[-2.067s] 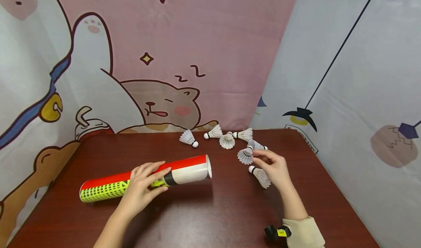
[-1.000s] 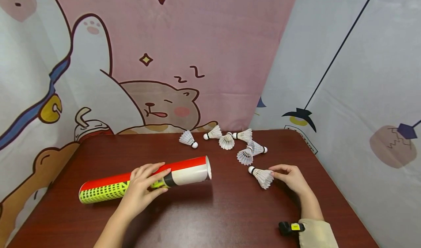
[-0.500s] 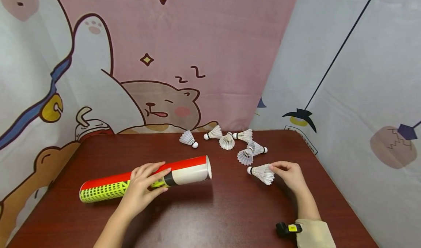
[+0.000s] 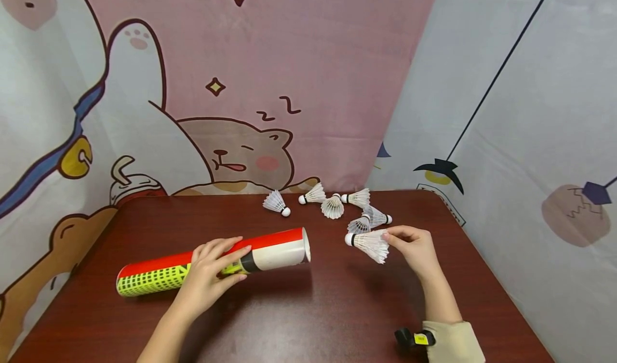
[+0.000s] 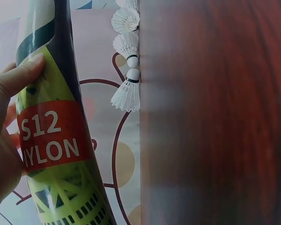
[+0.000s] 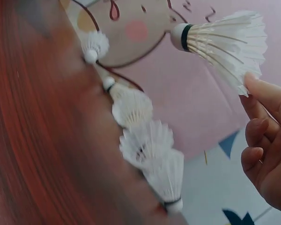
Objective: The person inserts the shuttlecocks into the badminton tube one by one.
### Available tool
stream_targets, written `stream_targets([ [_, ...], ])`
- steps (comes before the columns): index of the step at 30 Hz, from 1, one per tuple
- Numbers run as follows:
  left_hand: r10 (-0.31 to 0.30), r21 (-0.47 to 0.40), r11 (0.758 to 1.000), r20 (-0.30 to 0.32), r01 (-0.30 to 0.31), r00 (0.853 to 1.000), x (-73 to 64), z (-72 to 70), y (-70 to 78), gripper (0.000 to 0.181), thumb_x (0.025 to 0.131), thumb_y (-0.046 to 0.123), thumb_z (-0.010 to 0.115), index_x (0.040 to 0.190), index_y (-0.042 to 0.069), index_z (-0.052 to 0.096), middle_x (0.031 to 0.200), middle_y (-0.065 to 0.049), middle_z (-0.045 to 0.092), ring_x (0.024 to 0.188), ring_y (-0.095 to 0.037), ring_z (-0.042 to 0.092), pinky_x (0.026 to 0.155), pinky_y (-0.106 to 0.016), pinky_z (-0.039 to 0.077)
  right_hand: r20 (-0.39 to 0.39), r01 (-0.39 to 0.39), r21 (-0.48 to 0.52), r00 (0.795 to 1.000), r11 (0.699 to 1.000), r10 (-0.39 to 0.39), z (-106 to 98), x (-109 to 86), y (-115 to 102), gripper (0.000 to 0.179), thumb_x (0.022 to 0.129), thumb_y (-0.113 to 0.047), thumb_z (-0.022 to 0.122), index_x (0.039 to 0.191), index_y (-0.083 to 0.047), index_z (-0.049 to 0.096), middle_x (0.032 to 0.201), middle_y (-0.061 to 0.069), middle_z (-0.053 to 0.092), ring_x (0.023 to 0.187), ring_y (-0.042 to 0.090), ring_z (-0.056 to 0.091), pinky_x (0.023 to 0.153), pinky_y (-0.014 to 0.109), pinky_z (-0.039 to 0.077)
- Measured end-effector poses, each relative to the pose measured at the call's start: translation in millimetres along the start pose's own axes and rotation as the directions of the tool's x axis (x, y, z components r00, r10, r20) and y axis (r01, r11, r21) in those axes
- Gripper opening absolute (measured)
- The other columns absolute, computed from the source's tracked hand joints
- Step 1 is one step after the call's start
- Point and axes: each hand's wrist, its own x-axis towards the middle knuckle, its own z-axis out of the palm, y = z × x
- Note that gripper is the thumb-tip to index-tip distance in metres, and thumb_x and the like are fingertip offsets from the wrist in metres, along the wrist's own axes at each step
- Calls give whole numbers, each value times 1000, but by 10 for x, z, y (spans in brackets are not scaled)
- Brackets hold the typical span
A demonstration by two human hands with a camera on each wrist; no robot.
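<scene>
My left hand (image 4: 209,275) grips a shuttlecock tube (image 4: 277,250) around its middle. The tube is red, white and yellow-green, and its right end is raised off the table with the mouth facing right. In the left wrist view the tube's label (image 5: 51,133) reads S12 NYLON. Between thumb and fingertips my right hand (image 4: 415,251) pinches the skirt edge of a white feather shuttlecock (image 4: 371,245), held above the table with its cork (image 6: 179,37) pointing left toward the tube. The inside of the tube is hidden.
Behind the held one, two translucent shuttlecocks (image 4: 359,225) touch each other on the brown table (image 4: 328,320). Several more, including a feather shuttlecock (image 4: 332,206), lie along the back edge, and a lone shuttlecock (image 4: 277,203) sits left of them. A printed cloth (image 4: 308,84) hangs behind.
My right hand let the translucent shuttlecock lie, moved to the nearest feather shuttlecock, pinched its skirt and lifted it up and left. The left hand and tube have stayed still.
</scene>
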Motion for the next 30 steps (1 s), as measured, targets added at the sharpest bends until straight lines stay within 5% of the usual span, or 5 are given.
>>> stream_targets([
  [6, 2, -10, 1000, -2, -2, 1000, 5, -3, -6, 60, 73, 29, 83, 129, 25, 63, 134, 0, 54, 118, -27, 46, 92, -57, 25, 15, 18, 100, 1000, 995, -20, 248, 1, -210, 10, 77, 16, 69, 85, 20, 64, 72, 5, 69, 66, 3, 59, 59, 18, 47],
  [11, 5, -16, 1000, -5, -5, 1000, 7, -8, -13, 50, 84, 48, 65, 129, 25, 63, 134, -1, 54, 117, -28, 46, 91, -56, 25, 54, 20, 167, 998, 986, -29, 449, 7, -264, 13, 76, 13, 71, 83, 21, 63, 73, 8, 69, 68, 4, 61, 61, 19, 48],
  [17, 0, -7, 1000, -4, 0, 1000, 3, -1, -9, 65, 69, 23, 86, 129, 25, 63, 134, -1, 54, 117, -27, 46, 91, -57, 25, 105, -12, 244, 994, 970, -14, 658, 24, -307, 12, 77, 12, 71, 82, 20, 64, 74, 8, 70, 70, 5, 62, 63, 21, 50],
  [30, -2, -5, 1000, -2, 2, 1000, 5, 0, 6, 68, 66, 19, 87, 129, 25, 63, 134, 0, 54, 117, -26, 46, 91, -57, 25, 104, -17, 259, 994, 966, -11, 1048, 5, -399, 9, 77, 15, 70, 84, 19, 66, 75, 20, 68, 67, 5, 61, 61, 20, 49],
])
